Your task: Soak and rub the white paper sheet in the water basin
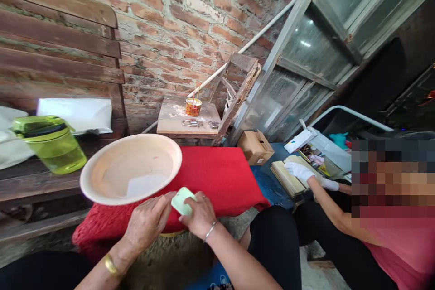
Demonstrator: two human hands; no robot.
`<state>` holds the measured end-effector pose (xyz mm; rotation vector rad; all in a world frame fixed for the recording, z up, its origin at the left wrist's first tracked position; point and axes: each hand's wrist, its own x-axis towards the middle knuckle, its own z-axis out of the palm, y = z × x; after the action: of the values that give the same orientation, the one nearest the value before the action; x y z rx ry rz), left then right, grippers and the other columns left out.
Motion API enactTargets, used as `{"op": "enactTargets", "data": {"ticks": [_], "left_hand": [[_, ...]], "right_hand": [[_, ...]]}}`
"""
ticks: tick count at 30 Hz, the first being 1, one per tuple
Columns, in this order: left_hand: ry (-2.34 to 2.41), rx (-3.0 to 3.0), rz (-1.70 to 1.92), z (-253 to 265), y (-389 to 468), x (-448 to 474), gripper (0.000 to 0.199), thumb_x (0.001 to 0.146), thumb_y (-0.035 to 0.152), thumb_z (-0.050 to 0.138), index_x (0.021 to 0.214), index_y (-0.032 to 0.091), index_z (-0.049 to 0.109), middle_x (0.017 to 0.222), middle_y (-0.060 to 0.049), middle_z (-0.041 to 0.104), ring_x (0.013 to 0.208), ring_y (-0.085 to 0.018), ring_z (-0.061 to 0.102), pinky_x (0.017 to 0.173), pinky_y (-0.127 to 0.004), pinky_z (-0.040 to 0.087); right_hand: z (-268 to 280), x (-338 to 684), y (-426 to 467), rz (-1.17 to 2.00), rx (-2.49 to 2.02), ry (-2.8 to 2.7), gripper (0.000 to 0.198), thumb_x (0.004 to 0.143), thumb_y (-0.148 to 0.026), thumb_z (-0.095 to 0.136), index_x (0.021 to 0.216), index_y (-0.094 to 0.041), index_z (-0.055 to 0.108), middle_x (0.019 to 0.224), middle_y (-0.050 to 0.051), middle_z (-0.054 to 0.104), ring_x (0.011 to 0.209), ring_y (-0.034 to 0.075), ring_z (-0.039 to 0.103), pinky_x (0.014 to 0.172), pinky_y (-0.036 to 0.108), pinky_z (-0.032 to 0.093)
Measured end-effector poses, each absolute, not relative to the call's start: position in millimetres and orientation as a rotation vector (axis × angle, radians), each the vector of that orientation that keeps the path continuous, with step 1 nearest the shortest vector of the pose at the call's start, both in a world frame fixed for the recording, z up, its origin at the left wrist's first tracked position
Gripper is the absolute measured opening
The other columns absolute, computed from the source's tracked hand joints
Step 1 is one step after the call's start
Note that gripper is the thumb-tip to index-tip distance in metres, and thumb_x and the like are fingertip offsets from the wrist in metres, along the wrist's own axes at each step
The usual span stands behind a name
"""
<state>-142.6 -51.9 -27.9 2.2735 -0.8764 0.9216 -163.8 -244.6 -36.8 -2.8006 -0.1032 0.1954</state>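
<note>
A pale green, rounded block (182, 201), much like a bar of soap, sits in my right hand (201, 217), pinched between thumb and fingers. My left hand (147, 220) is just left of it, fingers stretched forward and close together, their tips at the block's left edge. Whether they touch it I cannot tell. Both hands are over the near edge of a red cloth (214, 172). Just beyond my left hand stands a wide cream basin (102, 197), which seems to hold clear water with a bright reflection.
A green water bottle (56, 147) and a white packet (76, 113) rest on the wooden bench at left. Behind the cloth, a small wooden stool (166, 120) bears a patterned cup (193, 108) and padlocks. At right, a person in white gloves (299, 171) handles flat boards (288, 180) beside a cardboard box (254, 147).
</note>
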Motion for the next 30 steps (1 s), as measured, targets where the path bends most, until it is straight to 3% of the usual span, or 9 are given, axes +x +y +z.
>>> {"op": "enactTargets", "data": {"ticks": [3, 7, 10, 17, 21, 26, 30], "left_hand": [[-0.888, 2.303, 0.935, -33, -52, -144, 0.024, 0.097, 0.015, 0.043, 0.117, 0.019, 0.057, 0.082, -0.001, 0.074, 0.065, -0.015, 0.071, 0.063, -0.024, 0.055], [-0.886, 2.341, 0.875, -30, -55, -150, 0.024, 0.097, 0.013, 0.042, 0.116, 0.019, 0.055, 0.081, -0.002, 0.073, 0.067, -0.016, 0.071, 0.063, -0.025, 0.054], [-0.898, 2.368, 0.785, -26, -57, -152, 0.026, 0.095, 0.010, 0.041, 0.116, 0.019, 0.054, 0.083, -0.003, 0.073, 0.069, -0.016, 0.071, 0.065, -0.027, 0.055], [-0.918, 2.441, 0.693, -31, -63, -149, 0.027, 0.092, 0.008, 0.042, 0.114, 0.019, 0.055, 0.077, -0.001, 0.070, 0.065, -0.017, 0.068, 0.062, -0.028, 0.052], [-0.919, 2.530, 0.574, -38, -64, -146, 0.026, 0.090, 0.008, 0.045, 0.110, 0.020, 0.057, 0.076, -0.001, 0.069, 0.066, -0.018, 0.068, 0.063, -0.028, 0.052], [-0.872, 2.693, 0.321, -39, -62, -147, 0.031, 0.091, 0.007, 0.044, 0.115, 0.020, 0.058, 0.084, -0.003, 0.071, 0.075, -0.018, 0.070, 0.070, -0.029, 0.052], [-0.822, 2.805, 0.006, -30, -60, -148, 0.027, 0.094, 0.008, 0.043, 0.113, 0.019, 0.060, 0.090, -0.005, 0.070, 0.084, -0.020, 0.070, 0.075, -0.031, 0.053]], "right_hand": [[-18, -176, -319, 0.153, -2.890, 0.308, 0.041, 0.074, -0.047, 0.078, 0.112, -0.036, 0.069, 0.108, 0.001, 0.063, 0.099, 0.018, 0.062, 0.089, 0.028, 0.045], [15, -195, -414, 0.099, -2.953, 0.757, 0.035, 0.085, -0.033, 0.067, 0.117, -0.021, 0.067, 0.105, 0.012, 0.062, 0.095, 0.025, 0.064, 0.086, 0.036, 0.046], [19, -199, -442, 0.080, -2.967, 0.937, 0.038, 0.090, -0.034, 0.059, 0.122, -0.017, 0.065, 0.103, 0.015, 0.060, 0.093, 0.029, 0.064, 0.084, 0.041, 0.046], [-23, -202, -296, 0.042, -2.837, -0.110, 0.027, 0.081, -0.036, 0.069, 0.108, -0.030, 0.069, 0.108, 0.005, 0.060, 0.101, 0.022, 0.059, 0.092, 0.032, 0.044], [-37, -205, -267, 0.084, -2.796, -0.292, 0.025, 0.079, -0.030, 0.069, 0.105, -0.032, 0.069, 0.109, 0.002, 0.061, 0.104, 0.022, 0.058, 0.096, 0.035, 0.042], [-30, -219, -394, 0.094, -2.946, 0.129, 0.028, 0.082, -0.034, 0.063, 0.109, -0.029, 0.067, 0.105, 0.004, 0.061, 0.097, 0.021, 0.063, 0.086, 0.031, 0.047], [-21, -229, -483, 0.086, -3.183, 0.668, 0.034, 0.085, -0.043, 0.058, 0.113, -0.028, 0.067, 0.092, 0.007, 0.062, 0.080, 0.026, 0.066, 0.077, 0.038, 0.050]]}}
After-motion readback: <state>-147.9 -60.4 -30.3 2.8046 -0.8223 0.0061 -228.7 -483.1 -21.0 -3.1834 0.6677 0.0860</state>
